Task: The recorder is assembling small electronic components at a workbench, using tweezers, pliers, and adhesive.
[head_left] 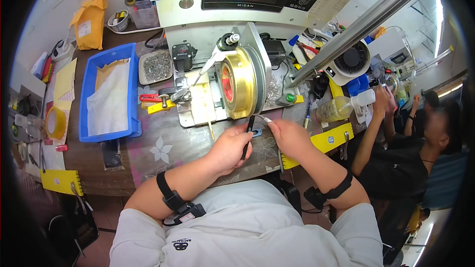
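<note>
In front of the machine, my left hand (228, 149) is closed round a slim black pen-shaped tool (249, 136), which stands nearly upright with its upper end close under the wheel. My right hand (291, 137) pinches a thin pale-tipped piece (265, 118) pointing left toward that tool; its exact kind is too small to tell. Above both hands sits a gold-coloured wheel (242, 84) with a red centre, mounted on the machine. A small blue piece (257, 132) shows between my hands, partly hidden by the fingers.
Left of the machine lie a blue tray (134, 118) lined with white sheet, a dish of small metal parts (156, 66) and yellow tape (55, 122). To the right are a bottle of yellowish liquid (334, 110), a yellow strip (324, 143) and a co-worker (403, 168).
</note>
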A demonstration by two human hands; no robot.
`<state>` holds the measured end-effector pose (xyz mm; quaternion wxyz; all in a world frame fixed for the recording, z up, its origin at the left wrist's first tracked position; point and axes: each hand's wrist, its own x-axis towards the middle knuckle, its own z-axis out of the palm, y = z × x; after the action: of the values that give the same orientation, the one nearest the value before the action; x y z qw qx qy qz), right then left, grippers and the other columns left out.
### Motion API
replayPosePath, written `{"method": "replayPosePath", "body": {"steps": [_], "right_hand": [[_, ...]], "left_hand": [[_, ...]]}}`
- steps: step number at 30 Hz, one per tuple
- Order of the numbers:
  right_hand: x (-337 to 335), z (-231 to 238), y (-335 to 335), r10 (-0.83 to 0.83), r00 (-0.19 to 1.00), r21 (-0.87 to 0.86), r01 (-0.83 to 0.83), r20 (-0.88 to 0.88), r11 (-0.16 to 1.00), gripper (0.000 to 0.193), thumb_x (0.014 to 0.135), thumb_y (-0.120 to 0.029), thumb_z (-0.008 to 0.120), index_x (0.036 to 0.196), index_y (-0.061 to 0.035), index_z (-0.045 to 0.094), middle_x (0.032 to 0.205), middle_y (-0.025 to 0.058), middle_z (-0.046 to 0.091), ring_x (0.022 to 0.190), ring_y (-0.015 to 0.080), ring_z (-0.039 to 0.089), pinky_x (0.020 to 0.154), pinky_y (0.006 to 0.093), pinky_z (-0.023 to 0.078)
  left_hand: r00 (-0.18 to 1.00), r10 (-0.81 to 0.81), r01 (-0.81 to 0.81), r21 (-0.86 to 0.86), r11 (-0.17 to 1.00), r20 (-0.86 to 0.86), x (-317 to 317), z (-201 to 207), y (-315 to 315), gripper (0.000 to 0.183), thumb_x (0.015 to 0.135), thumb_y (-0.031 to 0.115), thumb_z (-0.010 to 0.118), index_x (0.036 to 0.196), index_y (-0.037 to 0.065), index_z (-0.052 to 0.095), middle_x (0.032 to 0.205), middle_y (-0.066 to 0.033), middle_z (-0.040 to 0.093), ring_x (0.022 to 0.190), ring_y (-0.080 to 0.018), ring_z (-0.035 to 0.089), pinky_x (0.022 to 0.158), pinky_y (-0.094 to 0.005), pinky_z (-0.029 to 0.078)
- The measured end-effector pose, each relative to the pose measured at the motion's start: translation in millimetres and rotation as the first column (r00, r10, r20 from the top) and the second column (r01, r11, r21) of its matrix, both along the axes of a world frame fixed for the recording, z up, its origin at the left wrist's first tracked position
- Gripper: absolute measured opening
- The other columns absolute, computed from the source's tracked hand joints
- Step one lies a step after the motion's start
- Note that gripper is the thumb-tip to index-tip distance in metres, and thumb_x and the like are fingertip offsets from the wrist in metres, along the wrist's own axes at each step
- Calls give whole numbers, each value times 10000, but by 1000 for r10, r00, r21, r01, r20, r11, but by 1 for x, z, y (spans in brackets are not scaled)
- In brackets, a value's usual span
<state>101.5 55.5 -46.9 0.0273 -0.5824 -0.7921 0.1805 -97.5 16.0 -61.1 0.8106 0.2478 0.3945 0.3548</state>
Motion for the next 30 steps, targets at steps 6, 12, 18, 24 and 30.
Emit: {"method": "replayPosePath", "body": {"steps": [6,12,18,24,30], "right_hand": [[-1,3,2,-23,1000,-46,22,-11,999,343,976,-329,451,921,-44,635,841,223,636,813,422,606,689,494,475],[0,3,4,-21,1000,-76,22,16,997,356,981,-338,438,940,-44,636,840,225,635,820,426,604,701,494,475],[-3,4,3,-26,1000,-63,24,-17,998,358,982,-334,434,943,-41,634,853,226,637,826,428,602,705,493,473],[-3,3,5,-44,999,-70,42,-30,997,352,982,-328,435,938,-38,630,856,226,636,821,431,598,705,494,470],[1,1,8,-20,1000,-16,20,-16,1000,341,975,-329,452,895,-46,623,809,209,632,800,427,599,683,501,466]], "left_hand": [[1000,7,-7,-19,1000,11,0,2,1,354,968,183,418,1285,34,471,516,-19,464,343,-112,354,323,-248,272],[1000,3,-2,-12,1000,19,-1,0,1,356,968,181,421,1291,37,466,520,-17,465,342,-110,351,323,-245,268],[1000,18,-17,-32,999,15,-2,3,1,361,967,178,422,1298,38,463,523,-21,467,342,-111,352,323,-249,268],[999,25,-23,-59,998,28,-3,5,1,356,965,172,418,1289,34,466,528,-25,472,342,-117,356,323,-249,268],[1000,1,-1,-32,999,3,-3,5,2,340,966,169,415,1269,28,477,528,-22,474,348,-114,364,330,-251,284]]}}
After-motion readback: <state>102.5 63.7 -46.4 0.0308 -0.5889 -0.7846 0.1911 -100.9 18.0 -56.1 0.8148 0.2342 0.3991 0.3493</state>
